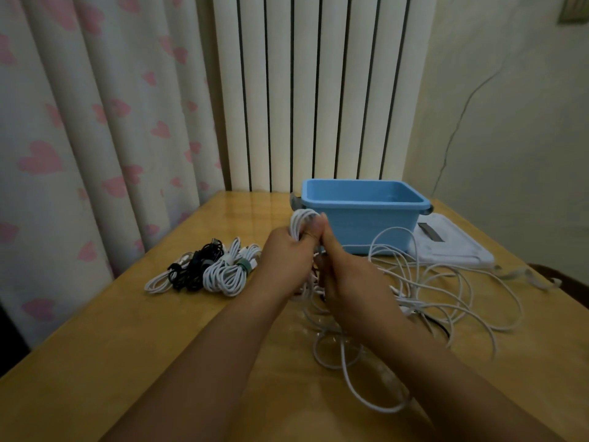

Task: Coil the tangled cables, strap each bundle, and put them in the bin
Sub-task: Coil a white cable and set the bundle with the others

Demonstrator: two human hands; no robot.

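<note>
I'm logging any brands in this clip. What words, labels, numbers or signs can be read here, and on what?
None can be read.
Blue bin: no label or print shows.
White pouch beside the bin: a dark grey strip, no legible text.
Strapped cable bundles: the plugs are too small and blurred to show any marking.

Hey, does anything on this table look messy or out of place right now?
Yes. Loose white cable sprawls in tangled loops across the table right of the hands. The strapped bundles lie on the left, outside the blue bin.
</note>
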